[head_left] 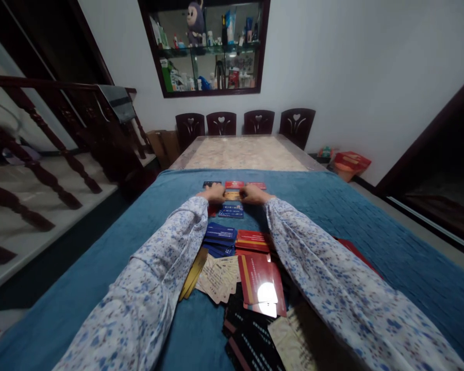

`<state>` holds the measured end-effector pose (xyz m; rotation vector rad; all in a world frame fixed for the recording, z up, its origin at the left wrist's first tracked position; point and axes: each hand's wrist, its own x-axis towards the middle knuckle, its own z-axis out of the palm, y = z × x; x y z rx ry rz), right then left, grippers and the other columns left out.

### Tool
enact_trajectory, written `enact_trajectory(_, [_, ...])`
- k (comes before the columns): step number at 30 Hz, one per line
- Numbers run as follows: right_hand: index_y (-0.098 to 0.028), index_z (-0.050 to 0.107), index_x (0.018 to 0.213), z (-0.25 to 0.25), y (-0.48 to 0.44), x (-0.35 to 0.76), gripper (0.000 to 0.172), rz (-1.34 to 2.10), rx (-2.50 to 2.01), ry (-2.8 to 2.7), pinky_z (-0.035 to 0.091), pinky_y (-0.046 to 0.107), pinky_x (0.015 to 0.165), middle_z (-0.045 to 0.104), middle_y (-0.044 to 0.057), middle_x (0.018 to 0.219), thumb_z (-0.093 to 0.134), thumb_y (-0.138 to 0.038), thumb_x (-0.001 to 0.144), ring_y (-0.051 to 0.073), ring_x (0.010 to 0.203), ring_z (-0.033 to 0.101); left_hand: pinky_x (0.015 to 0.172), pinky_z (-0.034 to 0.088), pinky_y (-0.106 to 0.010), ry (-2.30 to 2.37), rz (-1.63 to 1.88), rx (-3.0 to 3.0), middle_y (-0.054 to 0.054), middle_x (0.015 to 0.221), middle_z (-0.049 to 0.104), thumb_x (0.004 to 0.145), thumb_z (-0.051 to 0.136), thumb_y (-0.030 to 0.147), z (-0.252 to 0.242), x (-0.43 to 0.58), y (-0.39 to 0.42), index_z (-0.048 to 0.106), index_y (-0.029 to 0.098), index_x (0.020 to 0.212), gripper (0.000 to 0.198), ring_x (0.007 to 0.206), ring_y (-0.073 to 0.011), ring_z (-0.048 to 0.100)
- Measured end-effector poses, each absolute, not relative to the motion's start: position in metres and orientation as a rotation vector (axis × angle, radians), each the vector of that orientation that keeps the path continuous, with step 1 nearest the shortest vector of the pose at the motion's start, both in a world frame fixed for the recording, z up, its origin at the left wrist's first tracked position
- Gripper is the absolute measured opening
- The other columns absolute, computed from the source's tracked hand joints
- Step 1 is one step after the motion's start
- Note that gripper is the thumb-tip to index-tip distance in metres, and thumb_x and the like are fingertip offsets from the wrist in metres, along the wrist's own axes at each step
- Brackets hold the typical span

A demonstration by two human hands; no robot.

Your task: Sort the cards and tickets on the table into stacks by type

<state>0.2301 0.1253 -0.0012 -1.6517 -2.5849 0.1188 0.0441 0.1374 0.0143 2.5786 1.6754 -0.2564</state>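
Both arms reach forward over the blue cloth. A gold-orange card (232, 196) lies between my hands. My left hand (215, 194), fingers curled together, grips its left edge. At the opposite edge my right hand (255, 195) pinches the same card. Just behind it are a red card (234, 184), another red card (260, 185) partly under my right hand, and a black card (212, 184) by my left hand. A dark blue card (231, 211) lies on the near side. The fingertips are small and slightly blurred.
Nearer me lie blue cards (220, 233), red cards (253, 240), cream cards (218, 278), gold cards (193, 275), glossy red cards (261, 283) and black cards (251, 340). The blue cloth (131, 247) covers the near table; a marble tabletop (247, 152) and chairs (221, 123) stand beyond.
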Motion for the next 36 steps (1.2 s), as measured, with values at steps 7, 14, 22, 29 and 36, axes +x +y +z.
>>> enact_trajectory(7, [-0.012,0.077,0.104,-0.007,0.131,0.233,0.022,0.118,-1.599,-2.615,0.047,0.027,0.09,0.076,0.014,0.104,0.067,-0.021,0.087,0.026,0.102,0.067,0.11,0.037,-0.059,1.666,-0.132,2.66,-0.021,0.141,0.052,0.085,0.053,0.019,0.008,0.039,0.124,0.06,0.014,0.13,0.045,0.135,-0.037,0.041])
enact_trajectory(14, [-0.013,0.076,0.105,-0.012,0.133,0.236,0.022,0.126,-1.567,-2.599,0.046,0.027,0.093,0.075,0.011,0.101,0.068,-0.024,0.088,0.024,0.102,0.066,0.102,0.038,-0.056,1.62,0.087,2.72,-0.02,0.134,0.055,0.086,0.05,0.014,0.011,0.027,0.104,0.06,0.014,0.129,0.043,0.126,-0.0356,0.043])
enact_trajectory(22, [-0.011,0.07,0.122,-0.012,0.125,0.232,0.034,0.097,-1.604,-2.591,0.047,0.031,0.093,0.071,0.017,0.112,0.061,-0.027,0.092,0.027,0.108,0.063,0.1,0.036,-0.054,1.625,0.131,2.724,-0.018,0.134,0.055,0.087,0.05,0.014,0.022,0.01,0.081,0.059,0.016,0.132,0.045,0.126,-0.0351,0.043])
enact_trajectory(29, [-0.014,0.058,0.14,0.008,0.105,0.219,0.046,-0.022,-1.654,-2.588,0.047,0.039,0.099,0.059,0.022,0.133,0.056,-0.03,0.096,0.032,0.121,0.057,0.1,0.036,-0.054,1.645,0.18,2.705,-0.017,0.131,0.057,0.087,0.053,0.016,0.027,-0.003,0.062,0.061,0.018,0.129,0.043,0.122,-0.0343,0.045])
enact_trajectory(36, [-0.019,0.059,0.139,0.033,0.061,0.193,0.043,-0.128,-1.443,-2.696,0.046,0.045,0.097,0.055,0.019,0.14,0.055,-0.026,0.096,0.035,0.129,0.046,0.1,0.035,-0.055,1.685,0.258,2.705,-0.017,0.133,0.058,0.089,0.05,0.015,0.028,-0.022,0.035,0.058,0.019,0.137,0.049,0.122,-0.0342,0.046])
